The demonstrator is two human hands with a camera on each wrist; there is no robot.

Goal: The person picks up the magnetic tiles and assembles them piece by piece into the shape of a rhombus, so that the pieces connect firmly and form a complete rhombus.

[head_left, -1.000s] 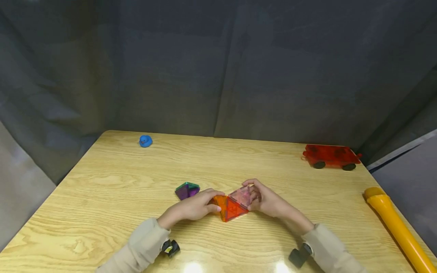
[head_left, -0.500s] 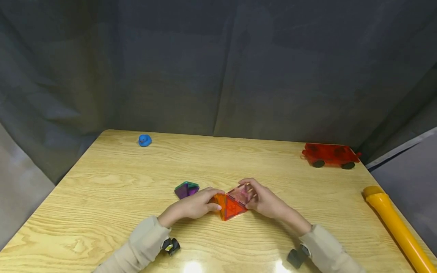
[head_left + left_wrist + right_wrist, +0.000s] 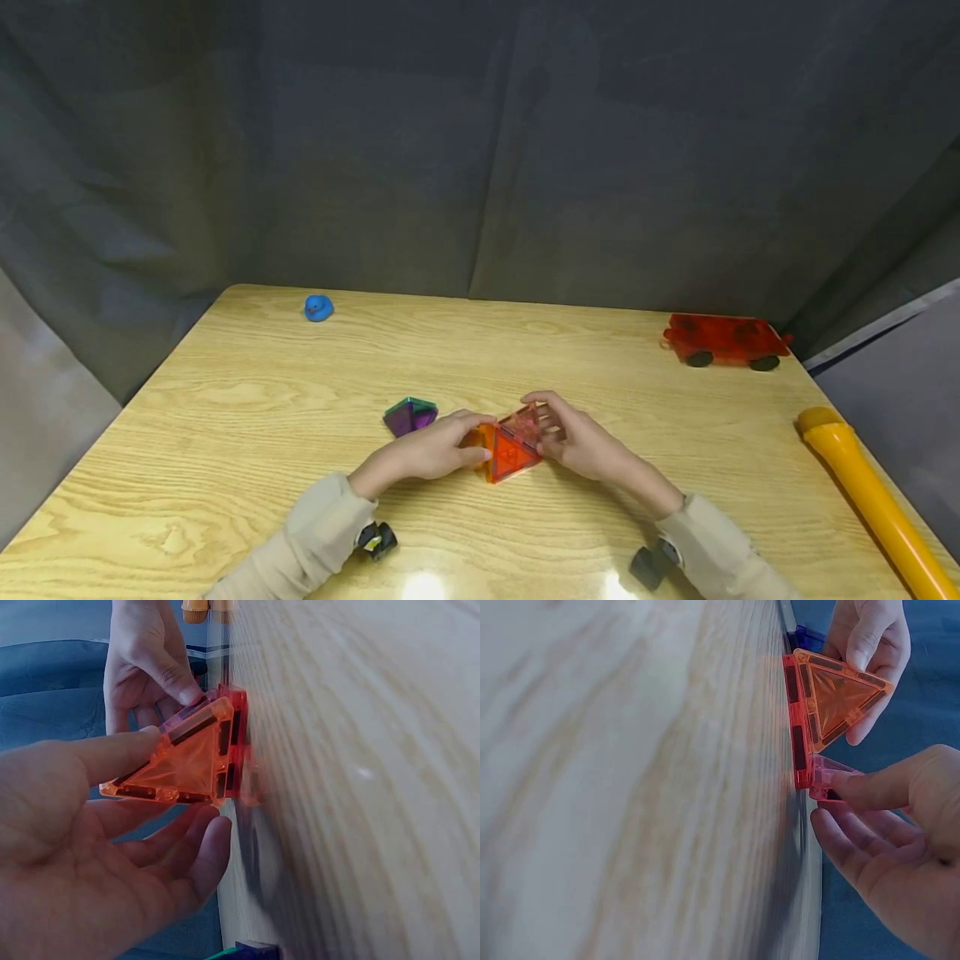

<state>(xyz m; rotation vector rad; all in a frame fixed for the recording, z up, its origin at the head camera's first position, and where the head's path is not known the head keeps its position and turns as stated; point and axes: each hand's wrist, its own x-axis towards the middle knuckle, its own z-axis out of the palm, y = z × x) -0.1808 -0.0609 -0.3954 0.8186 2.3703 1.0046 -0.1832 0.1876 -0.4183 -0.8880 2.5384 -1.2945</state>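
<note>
My left hand [image 3: 438, 448] pinches an orange triangular magnetic tile [image 3: 184, 769], which stands tilted up from the table. Its bottom edge meets one side of a red triangular magnetic tile [image 3: 513, 457] lying flat. On the other side, my right hand [image 3: 581, 440] holds a pink magnetic tile [image 3: 525, 422] between thumb and fingers, leaning up along another edge of the red tile. In the right wrist view the thumb covers part of the pink tile [image 3: 827, 766]. Just beyond the left hand lies a small green and purple tile shape [image 3: 408, 417].
At the back left of the wooden table [image 3: 247, 467] sits a blue toy duck [image 3: 318, 308]. A red wheeled toy base [image 3: 726, 340] stands at the back right. A long yellow tube [image 3: 873, 496] lies along the right edge. Dark curtain hangs behind.
The right hand has shifted slightly left, and the pink tile has tilted up more steeply toward the orange one. The left hand has moved very little, still gripping the orange tile.
</note>
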